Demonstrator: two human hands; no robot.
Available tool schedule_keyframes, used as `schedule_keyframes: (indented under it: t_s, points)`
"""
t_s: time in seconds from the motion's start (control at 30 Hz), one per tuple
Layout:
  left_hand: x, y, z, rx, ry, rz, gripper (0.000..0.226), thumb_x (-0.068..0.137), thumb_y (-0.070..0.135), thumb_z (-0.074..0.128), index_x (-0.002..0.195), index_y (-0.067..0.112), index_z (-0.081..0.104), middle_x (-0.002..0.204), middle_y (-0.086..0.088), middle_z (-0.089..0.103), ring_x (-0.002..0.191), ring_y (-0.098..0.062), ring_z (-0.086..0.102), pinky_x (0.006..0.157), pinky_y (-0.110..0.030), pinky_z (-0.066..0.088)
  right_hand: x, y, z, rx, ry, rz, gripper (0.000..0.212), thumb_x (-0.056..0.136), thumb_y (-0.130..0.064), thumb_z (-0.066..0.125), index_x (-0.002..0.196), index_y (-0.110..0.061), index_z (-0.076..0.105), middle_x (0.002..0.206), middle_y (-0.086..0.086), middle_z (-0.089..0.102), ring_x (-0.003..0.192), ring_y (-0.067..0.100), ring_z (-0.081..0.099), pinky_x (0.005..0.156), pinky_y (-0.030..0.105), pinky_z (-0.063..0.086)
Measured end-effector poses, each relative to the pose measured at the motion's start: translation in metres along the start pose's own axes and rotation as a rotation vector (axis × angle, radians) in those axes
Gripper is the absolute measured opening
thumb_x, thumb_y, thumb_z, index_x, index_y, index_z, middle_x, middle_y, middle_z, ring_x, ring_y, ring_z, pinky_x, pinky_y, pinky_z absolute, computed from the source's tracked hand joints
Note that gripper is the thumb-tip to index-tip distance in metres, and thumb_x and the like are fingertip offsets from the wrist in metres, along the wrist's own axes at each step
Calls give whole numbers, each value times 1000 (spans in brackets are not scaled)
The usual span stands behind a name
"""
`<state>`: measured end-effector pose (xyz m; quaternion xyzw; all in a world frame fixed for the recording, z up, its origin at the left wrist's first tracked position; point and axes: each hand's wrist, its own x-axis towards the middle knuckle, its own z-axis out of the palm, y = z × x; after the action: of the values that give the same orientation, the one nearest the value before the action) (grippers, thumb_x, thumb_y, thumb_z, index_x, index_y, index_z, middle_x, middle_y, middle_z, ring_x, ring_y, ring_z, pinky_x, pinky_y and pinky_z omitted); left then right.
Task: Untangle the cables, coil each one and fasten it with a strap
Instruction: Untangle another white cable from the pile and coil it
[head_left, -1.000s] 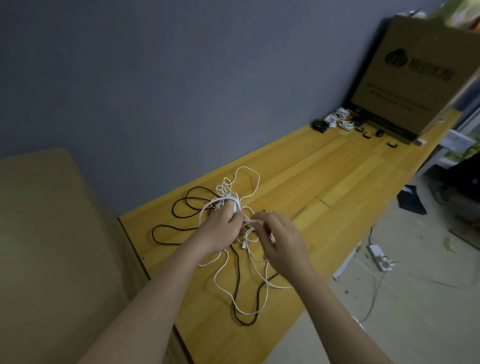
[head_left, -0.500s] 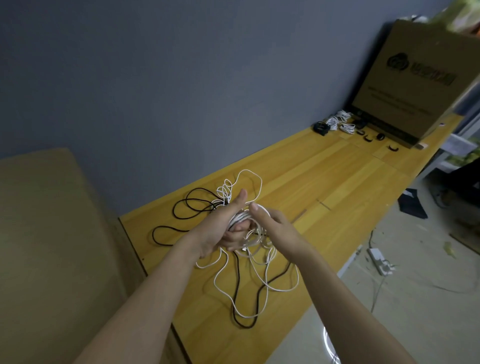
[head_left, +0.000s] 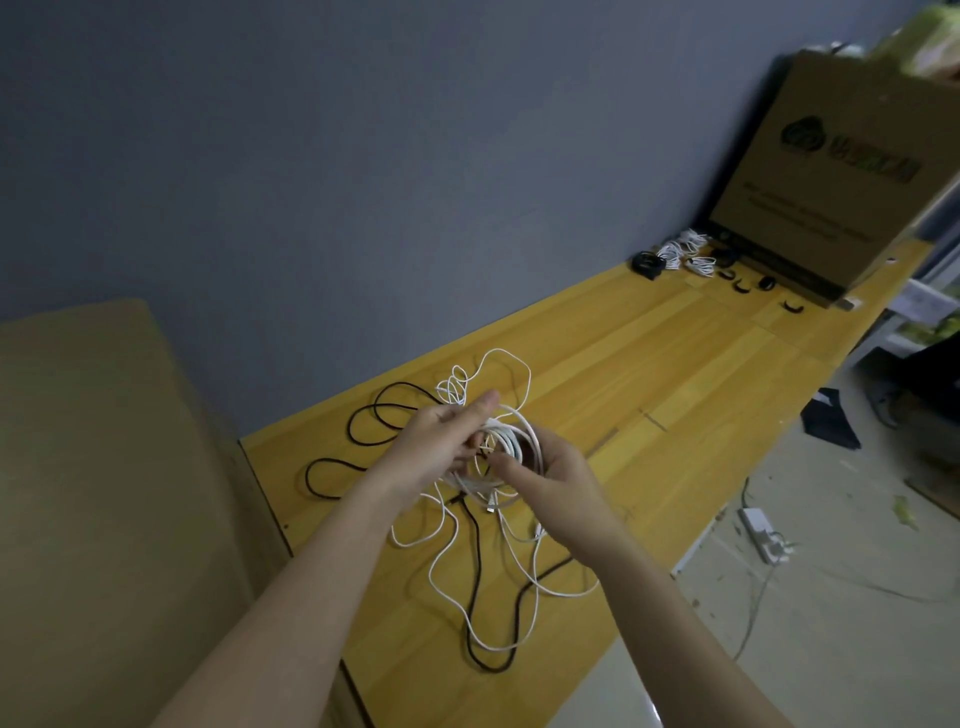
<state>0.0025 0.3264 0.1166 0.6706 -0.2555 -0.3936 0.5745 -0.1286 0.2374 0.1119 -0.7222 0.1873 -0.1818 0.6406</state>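
A tangle of white cable (head_left: 457, 566) and black cable (head_left: 374, 415) lies on the near end of the wooden table (head_left: 649, 364). My left hand (head_left: 441, 441) grips a small coil of white cable (head_left: 511, 441) raised just above the table. My right hand (head_left: 550, 473) holds the same coil from the right, its fingers curled round the loops. Loose white strands hang from the coil down to the tabletop. At the far end lie several coiled white cables (head_left: 680, 252) and black straps (head_left: 743, 286).
A large cardboard box (head_left: 841, 171) stands at the table's far end. A brown board (head_left: 104, 493) leans at the left beside the table. On the floor to the right lie a white power strip (head_left: 761, 535) and a dark cloth (head_left: 831, 426).
Both hands have closed in on the white coil and lifted it a little. My right hand shifted from pinching a strand to holding the coil's right side.
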Motion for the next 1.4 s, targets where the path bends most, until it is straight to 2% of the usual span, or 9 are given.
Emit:
schedule_keyframes:
  t_s: [0.13,0.3,0.57,0.77,0.83,1.0,1.1,1.27,1.4]
  points:
    - [-1,2,-1,-59,-91,9,48,67,67,63,48,24,57,46,9,38,44,-7,37,48,-13,37,-5,6,-3,48,73,-64,21,93,-7,58,100,-24,68,83,13,67,74,15,61,64,28,48]
    - [-1,3,-3,-108,-89,16,46,71,67,60,53,25,56,50,5,37,51,-12,41,64,-24,37,-2,8,-1,184,86,-76,23,99,-5,45,120,-11,52,72,-3,64,70,16,64,63,29,52]
    - [-7,9,4,-269,-220,-34,44,80,59,48,75,16,53,53,8,40,49,-9,44,61,-21,44,9,17,10,515,132,49,19,99,-16,40,105,-11,57,57,-5,43,52,11,48,52,22,43]
    - [-10,10,5,-370,-200,1,35,92,42,46,83,9,51,50,10,30,41,-6,29,57,-21,44,8,21,7,560,82,91,26,91,-29,50,107,-13,62,74,1,65,67,14,64,63,24,51]
    - [-8,11,2,-455,-113,11,34,99,37,42,79,11,50,47,11,29,38,-4,28,49,-18,41,4,26,4,385,106,88,30,91,-37,53,106,-14,66,89,8,68,82,18,64,75,28,51]
    - [-1,13,-9,-643,118,37,34,102,34,40,78,13,51,48,10,28,39,-5,26,44,-18,39,-12,49,-11,-140,146,29,24,101,-18,44,95,-13,66,65,-8,59,68,6,55,73,23,45]
    - [-3,10,2,-498,88,72,35,103,36,35,79,15,49,48,9,33,42,-6,29,51,-19,42,-16,61,-10,-547,148,-23,20,101,-19,45,100,-11,63,68,-8,56,67,15,53,67,42,45]
    - [-5,7,9,-250,100,151,32,104,34,36,89,7,46,60,8,56,49,-8,50,56,-18,45,-26,53,12,-1055,24,-391,26,91,-17,55,112,-6,65,74,6,65,65,28,60,57,29,43]
    - [-11,3,10,24,67,194,25,104,32,34,105,8,38,80,8,62,64,-7,65,63,-12,44,-32,38,16,-1031,7,-490,29,86,-16,59,113,-6,64,79,2,66,67,21,61,58,26,45]
